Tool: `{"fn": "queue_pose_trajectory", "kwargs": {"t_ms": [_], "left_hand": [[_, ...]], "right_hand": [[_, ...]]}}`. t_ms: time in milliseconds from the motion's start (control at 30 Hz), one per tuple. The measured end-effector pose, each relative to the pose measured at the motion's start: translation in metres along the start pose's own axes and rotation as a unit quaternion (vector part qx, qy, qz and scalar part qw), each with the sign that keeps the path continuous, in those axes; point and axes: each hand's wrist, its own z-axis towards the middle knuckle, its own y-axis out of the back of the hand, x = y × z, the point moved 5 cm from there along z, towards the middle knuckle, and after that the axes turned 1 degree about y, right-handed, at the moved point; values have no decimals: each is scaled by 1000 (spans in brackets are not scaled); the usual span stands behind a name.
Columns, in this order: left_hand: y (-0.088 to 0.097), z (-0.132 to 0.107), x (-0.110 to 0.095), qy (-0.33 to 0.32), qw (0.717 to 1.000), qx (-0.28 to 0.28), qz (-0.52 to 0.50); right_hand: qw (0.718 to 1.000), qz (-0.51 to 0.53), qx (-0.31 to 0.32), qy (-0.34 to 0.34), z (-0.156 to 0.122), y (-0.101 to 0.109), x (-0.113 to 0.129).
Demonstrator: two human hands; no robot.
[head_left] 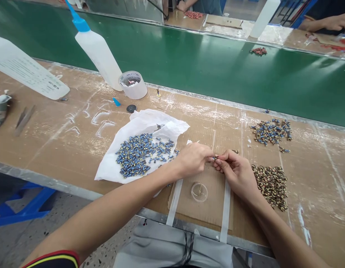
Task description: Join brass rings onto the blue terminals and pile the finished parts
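Note:
My left hand (193, 159) and my right hand (238, 172) meet fingertip to fingertip above a taped cardboard sheet (186, 208). Pinched between them is a small blue and dark piece (215, 158), mostly covered by the fingers. Both hands are closed on it. Left of my left hand, a white paper sheet (105, 169) bears a heap of small blue and yellow pieces (136, 152). Close beside my right wrist lies a pile of small brown and yellow pieces (270, 186). Below the hands stands a small clear dish (199, 192) with a thin stick in it.
Farther right lies a heap of assembled-looking blue and brown pieces (273, 132). Two white bottles, one blue-tipped (98, 56), a tape roll (133, 85) and tweezers (24, 120) are at the left. Behind runs a green belt (189, 56); other people's hands (338, 22) work beyond it.

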Motion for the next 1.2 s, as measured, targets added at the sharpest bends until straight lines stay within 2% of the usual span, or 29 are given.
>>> {"fn": "queue_pose_trajectory", "kwargs": {"t_ms": [233, 533, 867, 1200], "left_hand": [[1, -2, -4, -12, 1000, 12, 25], [-1, -1, -1, -25, 999, 25, -19], [7, 5, 6, -3, 995, 51, -84], [7, 2, 3, 4, 995, 49, -86]], "right_hand": [[999, -23, -1, 32, -2, 1, 5], [994, -93, 7, 55, -2, 1, 7], [997, 65, 4, -41, 6, 4, -2], [999, 48, 9, -22, 5, 3, -1]]}}
